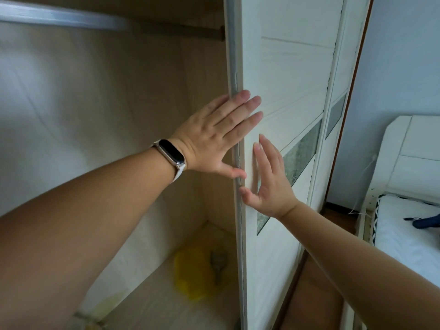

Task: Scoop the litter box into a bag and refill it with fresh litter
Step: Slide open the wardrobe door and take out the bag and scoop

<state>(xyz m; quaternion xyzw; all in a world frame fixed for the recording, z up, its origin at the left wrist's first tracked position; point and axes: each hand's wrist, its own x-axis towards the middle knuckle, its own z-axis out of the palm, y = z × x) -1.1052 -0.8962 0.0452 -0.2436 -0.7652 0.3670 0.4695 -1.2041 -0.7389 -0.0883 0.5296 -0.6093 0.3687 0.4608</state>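
A white sliding wardrobe door (290, 75) fills the middle of the head view, its grey edge strip running top to bottom. My left hand (219, 134), with a dark band on the wrist, lies flat across the door's edge, fingers straight on the panel. Just below it, my right hand (269, 179) presses flat on the same panel, its thumb at the edge strip. Inside the wardrobe, on the bottom board, lies a yellow bag (192, 272) with a small grey scoop-like tool (217, 265) on it. No litter box is in view.
The wardrobe interior (107, 115) to the left is pale wood with a hanging rail (59, 16) at the top. A second door panel (333, 144) overlaps on the right. Beyond it stand a white bed (409, 234) and a blue wall (400, 67).
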